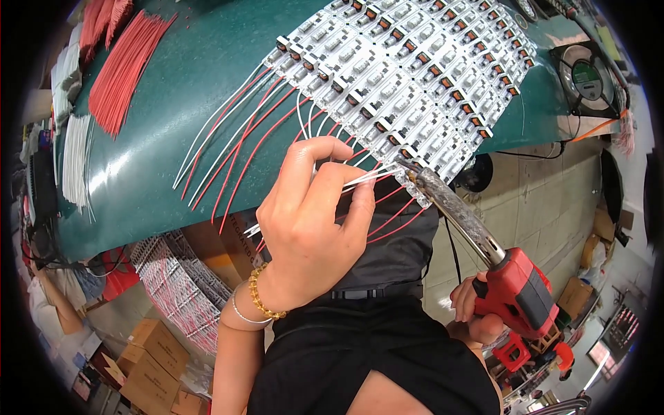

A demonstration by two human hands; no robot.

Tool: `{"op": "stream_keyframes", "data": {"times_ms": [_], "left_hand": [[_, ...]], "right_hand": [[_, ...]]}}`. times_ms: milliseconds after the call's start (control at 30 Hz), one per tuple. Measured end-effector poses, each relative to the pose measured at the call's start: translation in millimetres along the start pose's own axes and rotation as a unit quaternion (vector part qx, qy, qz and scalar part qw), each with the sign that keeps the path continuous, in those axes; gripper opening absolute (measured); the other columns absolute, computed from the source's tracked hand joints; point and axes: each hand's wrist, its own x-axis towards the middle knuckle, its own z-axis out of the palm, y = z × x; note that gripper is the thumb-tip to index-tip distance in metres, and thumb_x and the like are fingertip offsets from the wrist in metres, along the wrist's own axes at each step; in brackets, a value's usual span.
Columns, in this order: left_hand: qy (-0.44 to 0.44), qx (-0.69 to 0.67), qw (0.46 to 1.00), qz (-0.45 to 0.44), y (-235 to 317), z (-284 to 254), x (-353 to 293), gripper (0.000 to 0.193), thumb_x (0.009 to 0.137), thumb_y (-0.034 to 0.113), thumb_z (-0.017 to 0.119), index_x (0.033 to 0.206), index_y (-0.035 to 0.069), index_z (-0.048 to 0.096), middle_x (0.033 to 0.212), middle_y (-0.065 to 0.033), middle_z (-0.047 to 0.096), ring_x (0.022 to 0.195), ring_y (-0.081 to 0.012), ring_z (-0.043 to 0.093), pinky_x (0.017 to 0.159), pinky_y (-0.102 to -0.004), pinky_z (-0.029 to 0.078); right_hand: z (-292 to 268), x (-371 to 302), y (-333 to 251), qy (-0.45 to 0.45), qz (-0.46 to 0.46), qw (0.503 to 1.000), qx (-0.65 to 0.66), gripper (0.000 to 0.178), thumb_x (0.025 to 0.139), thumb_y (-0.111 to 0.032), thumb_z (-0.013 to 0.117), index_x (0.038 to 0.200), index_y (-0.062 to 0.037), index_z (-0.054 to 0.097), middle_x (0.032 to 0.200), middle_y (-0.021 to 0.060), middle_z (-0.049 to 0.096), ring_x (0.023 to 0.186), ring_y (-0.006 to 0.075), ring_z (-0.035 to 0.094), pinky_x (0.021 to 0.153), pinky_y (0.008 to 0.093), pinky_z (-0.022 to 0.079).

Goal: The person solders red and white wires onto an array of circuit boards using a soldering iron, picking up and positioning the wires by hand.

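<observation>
centrally, pinched shut between thumb and forefinger of the left hand: slim white wires, with ends at the left-hand border of the circuit panel, close to its near corner. laid across the tabletop, with that corner reaching past the near edge: the same panel. extending rightward and slightly away from the body, along the wires' long axis: the short free length beyond the fingertips. approaching from the opposite side, with barrel slanting up and leftward: a soldering gun, gripped by its red handle in the right hand; tip close to the wire ends, contact impossible to tell. nearer to those ends: the left hand; well apart, beyond the tabletop's near edge: the right. fanned leftward over the tabletop: red wires.
</observation>
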Motion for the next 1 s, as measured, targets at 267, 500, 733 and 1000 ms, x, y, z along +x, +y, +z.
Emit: {"op": "stream_keyframes", "data": {"times_ms": [267,500,733,1000], "left_hand": [[0.014,0.015,0.999,0.039,-3,1,3,0.013,0.071,0.004,0.074,0.074,0.004,0.062,0.089,-0.0063,0.059,0.06,-0.0196,0.057,0.049,-0.0299,0.043],[0.068,0.056,0.993,0.08,-11,-16,4,0.005,0.082,0.004,0.066,0.082,0.002,0.062,0.089,-0.0109,0.061,0.062,-0.0207,0.055,0.058,-0.0312,0.044],[0.077,-0.027,0.991,-0.105,13,-34,-13,0.003,0.084,0.002,0.066,0.086,0.002,0.065,0.07,-0.0063,0.064,0.057,-0.0171,0.056,0.063,-0.0307,0.044],[-0.056,-0.008,0.998,0.014,12,-7,-6,0.012,0.072,-0.001,0.07,0.074,0.008,0.063,0.057,0.0014,0.055,0.046,-0.0136,0.046,0.054,-0.0295,0.027]], "right_hand": [[-1,4,1,-0.011,-0.016,1.0,0.012,0.088,0.079,-0.068,0.058,0.124,0.005,0.044,0.048,-0.005,0.042,0.038,0.0094,0.043,0.042,0.0251,0.036],[5,4,-5,-0.005,-0.011,1.0,0.001,0.089,0.08,-0.068,0.056,0.126,0.0059,0.041,0.048,-0.0047,0.042,0.038,0.0099,0.044,0.045,0.0252,0.04],[-2,-6,10,0.039,-0.062,0.997,0.015,0.091,0.079,-0.069,0.057,0.127,0.0051,0.039,0.048,-0.0042,0.042,0.038,0.0103,0.044,0.043,0.0252,0.039],[-4,-7,-4,0.029,-0.039,0.998,-0.026,0.092,0.075,-0.072,0.058,0.121,0.0067,0.046,0.047,-0.0039,0.044,0.038,0.0106,0.044,0.043,0.0262,0.039]]}}
